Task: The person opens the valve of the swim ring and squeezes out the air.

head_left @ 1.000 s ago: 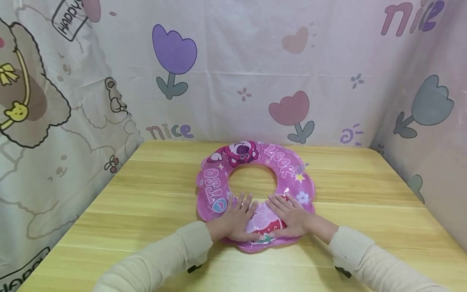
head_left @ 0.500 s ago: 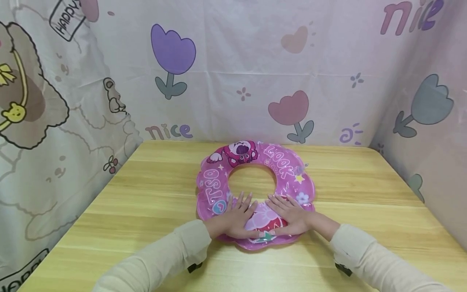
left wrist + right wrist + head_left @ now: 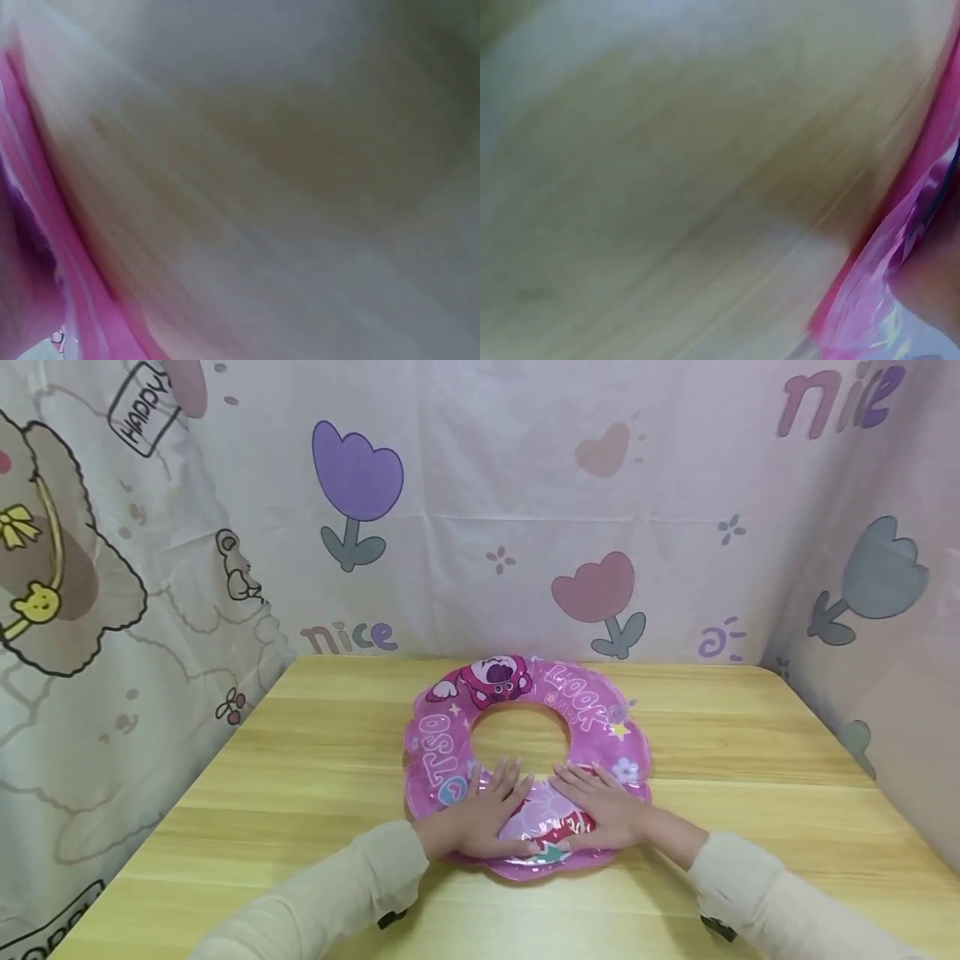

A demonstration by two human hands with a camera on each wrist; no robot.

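Observation:
A pink inflatable swim ring point(image 3: 600, 693) with a scalloped rim lies flat on the wooden table, printed with a bear, letters and a strawberry. Both hands rest palm down on its near side, fingers spread. My left hand point(image 3: 487, 814) covers the near-left part, and my right hand point(image 3: 607, 810) the near-right, their thumbs pointing toward each other over the strawberry print. In the left wrist view the ring's pink edge point(image 3: 64, 247) shows at the left. The right wrist view has the ring's edge point(image 3: 877, 262) at the right, with part of the hand point(image 3: 934, 281) against it.
The light wooden table point(image 3: 300, 760) extends around the ring. A printed curtain point(image 3: 480, 460) with tulips and hearts hangs behind the table and along both sides. Dark wrist devices point(image 3: 717, 928) show below the beige sleeves point(image 3: 300, 893).
Both hands stay on the near side of the ring, with only slight shifts of the palms and forearms. The head view has tilted slightly, so the scene sits a little lower.

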